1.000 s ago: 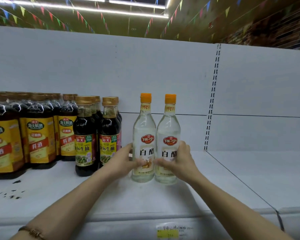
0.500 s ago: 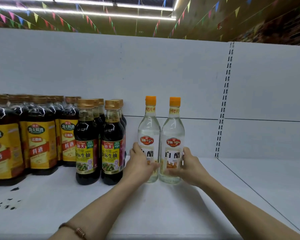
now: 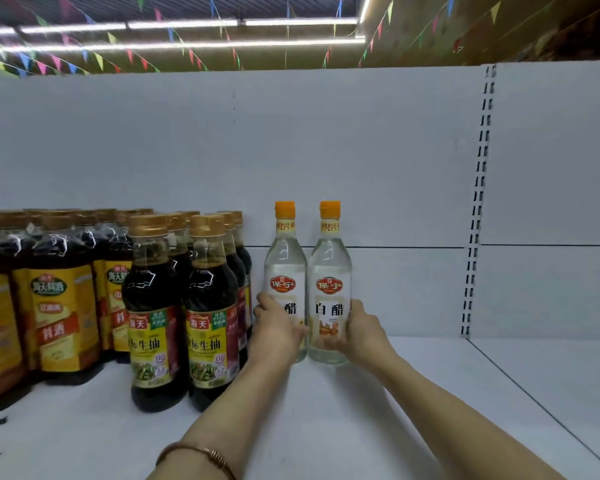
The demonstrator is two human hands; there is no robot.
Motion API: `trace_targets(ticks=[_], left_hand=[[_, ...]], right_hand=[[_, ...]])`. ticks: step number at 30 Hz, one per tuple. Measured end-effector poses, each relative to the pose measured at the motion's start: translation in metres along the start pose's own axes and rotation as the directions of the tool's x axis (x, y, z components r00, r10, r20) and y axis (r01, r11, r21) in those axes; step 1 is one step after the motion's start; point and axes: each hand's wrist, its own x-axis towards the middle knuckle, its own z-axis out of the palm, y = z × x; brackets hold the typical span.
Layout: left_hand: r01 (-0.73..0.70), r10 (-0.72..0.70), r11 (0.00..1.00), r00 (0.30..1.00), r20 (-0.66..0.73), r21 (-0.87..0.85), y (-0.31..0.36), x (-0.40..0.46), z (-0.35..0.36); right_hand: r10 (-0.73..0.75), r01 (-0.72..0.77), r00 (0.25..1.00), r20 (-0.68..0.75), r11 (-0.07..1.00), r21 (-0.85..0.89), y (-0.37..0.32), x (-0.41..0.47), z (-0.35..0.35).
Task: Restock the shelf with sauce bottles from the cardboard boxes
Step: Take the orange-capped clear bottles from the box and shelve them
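Left hand: wrapped around the left vinegar bottle
Right hand: gripping the right vinegar bottle
Bottles: upright, touching, on the shelf
Soy sauce bottles: just left of left hand

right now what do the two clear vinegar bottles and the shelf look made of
Left vinegar bottle and right vinegar bottle: clear and glossy, glass or hard plastic, cannot tell which; orange caps look plastic. Shelf: smooth matte white, probably painted metal, given the slotted upright.
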Motion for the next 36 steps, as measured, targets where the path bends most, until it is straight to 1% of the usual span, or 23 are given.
trace_targets(ticks=[4, 10, 17, 20, 24, 30, 36], left_hand=[[0.065, -0.065, 0.997, 0.998, 0.018, -0.045, 0.0, 0.011, 0.002], [0.081, -0.08, 0.995, 0.997, 0.013, -0.053, -0.003, 0.02, 0.004], [0.067, -0.067, 0.998, 0.997, -0.027, -0.002, -0.005, 0.026, 0.009], [0.081, -0.081, 0.997, 0.996, -0.031, -0.013, -0.005, 0.032, 0.011], [0.08, -0.079, 0.997, 0.997, -0.027, 0.017, -0.004, 0.035, 0.013], [0.059, -0.057, 0.998, 0.998, -0.036, 0.03, -0.005, 0.036, 0.014], [0.047, -0.045, 0.998, 0.998, -0.053, 0.047, -0.011, 0.038, 0.017]], right_hand=[[-0.005, 0.005, 1.0, 0.019, 1.0, -0.014, 0.0, 0.013, 0.006], [-0.002, 0.002, 1.0, 0.002, 1.0, -0.005, 0.004, 0.027, 0.013], [-0.013, 0.013, 1.0, -0.002, 0.998, -0.064, 0.005, 0.034, 0.014], [-0.024, 0.024, 1.0, -0.012, 0.998, -0.055, 0.006, 0.035, 0.015], [-0.037, 0.036, 0.999, -0.039, 0.999, -0.028, 0.005, 0.034, 0.018], [-0.045, 0.045, 0.999, -0.02, 0.999, -0.021, 0.005, 0.037, 0.014], [-0.046, 0.046, 0.998, -0.041, 0.999, -0.006, 0.005, 0.031, 0.016]])
